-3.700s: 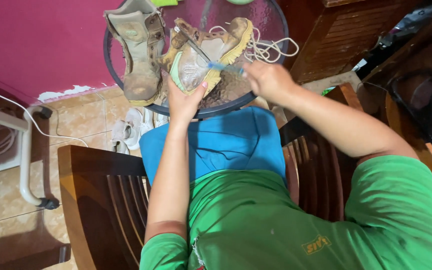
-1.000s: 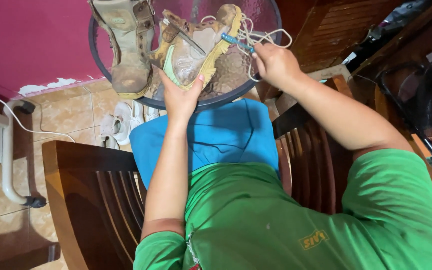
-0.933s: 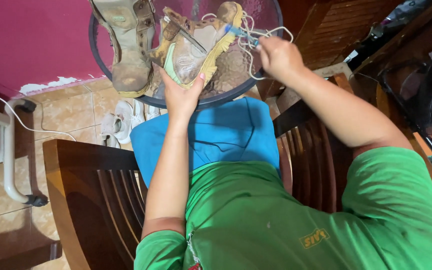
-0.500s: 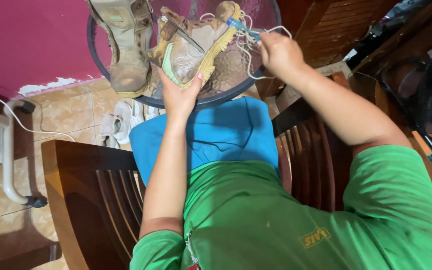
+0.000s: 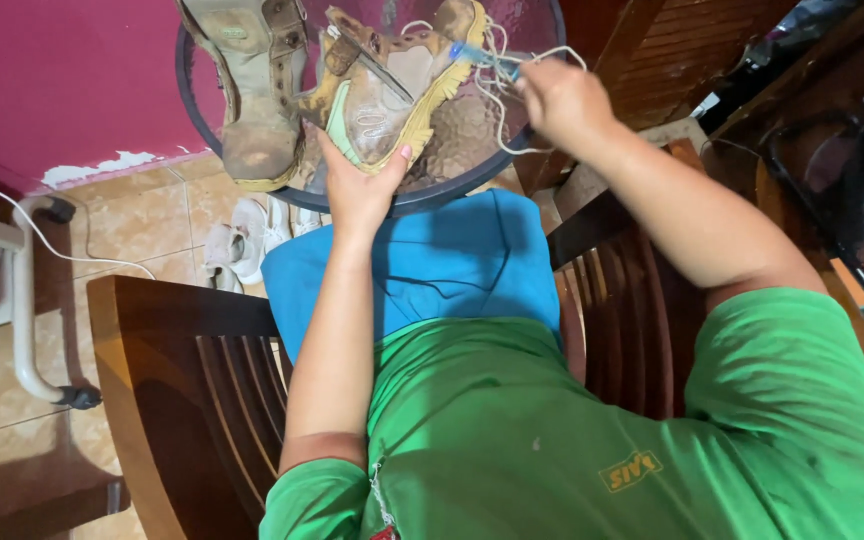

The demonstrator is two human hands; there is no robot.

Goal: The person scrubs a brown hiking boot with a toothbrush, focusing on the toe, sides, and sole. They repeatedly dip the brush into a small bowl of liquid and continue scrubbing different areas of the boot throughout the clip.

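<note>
A worn tan boot [image 5: 392, 85] lies on its side on a small round glass table [image 5: 452, 180], its pale green insole facing me. My left hand [image 5: 357, 185] cups the boot's heel from below. My right hand [image 5: 562, 100] is closed on a thin blue-handled tool [image 5: 482, 57] whose tip rests at the boot's toe, among loose white laces [image 5: 517, 75]. A second tan boot [image 5: 252, 90] lies sole-up on the table to the left, untouched.
I sit in a dark wooden chair [image 5: 202, 400], wearing a green shirt and blue shorts. White shoes [image 5: 242, 245] lie on the tiled floor under the table. A white metal frame [image 5: 27, 330] stands at left, a magenta wall behind, dark wooden furniture at right.
My right hand has moved the blue tool from the middle of the boot up toward its toe and the laces. My left hand keeps its hold on the heel.
</note>
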